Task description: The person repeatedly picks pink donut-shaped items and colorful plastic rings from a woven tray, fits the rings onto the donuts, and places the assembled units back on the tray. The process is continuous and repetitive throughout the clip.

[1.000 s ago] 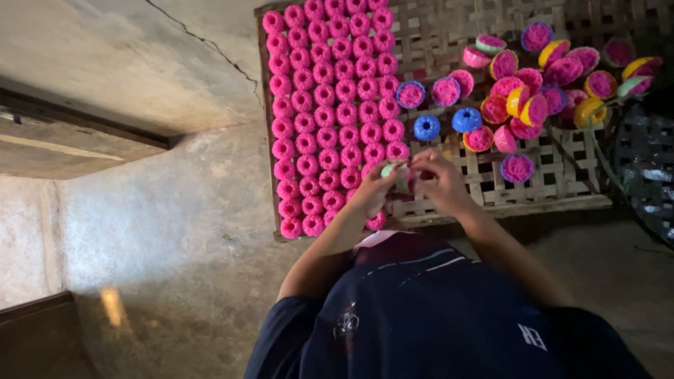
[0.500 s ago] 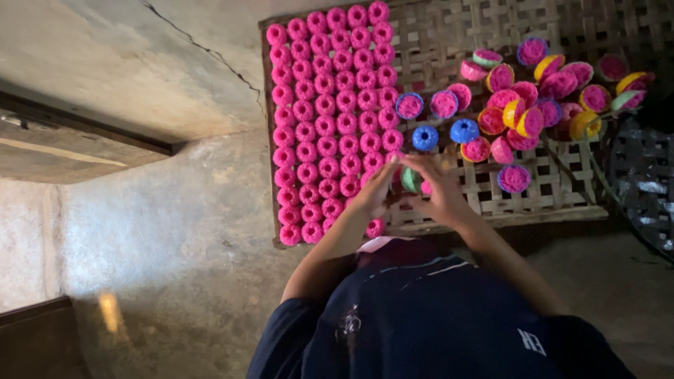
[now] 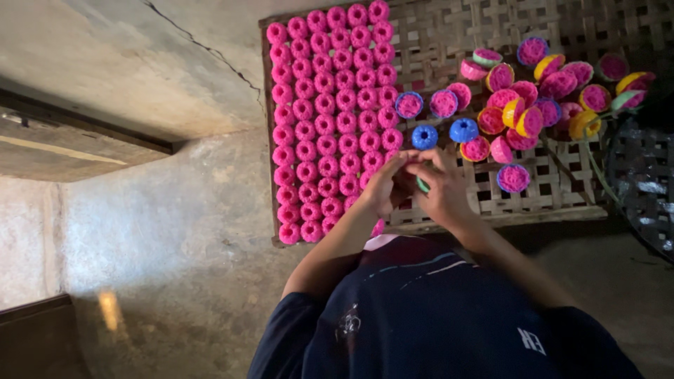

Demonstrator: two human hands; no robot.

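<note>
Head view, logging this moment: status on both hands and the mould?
Left hand and right hand together, pinching a small green mould. Over woven tray edge. Pink cake rows beside. Nothing blocking.

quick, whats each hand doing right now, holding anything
left hand: fingers curled, pinching a small green mould together with the other hand.
right hand: fingers closed on the same green mould, above the woven tray.

Dense rows of pink ring-shaped pieces (image 3: 330, 119) fill woven bamboo tray (image 3: 449, 42) from 9 to 11 o'clock; no gap there. Loose heap of pink-filled coloured round moulds (image 3: 533, 105) blocks 1 to 2 o'clock. Bare lattice at 12 o'clock and 3 o'clock passable. Dark woven basket (image 3: 642, 186) crowds right edge.
</note>
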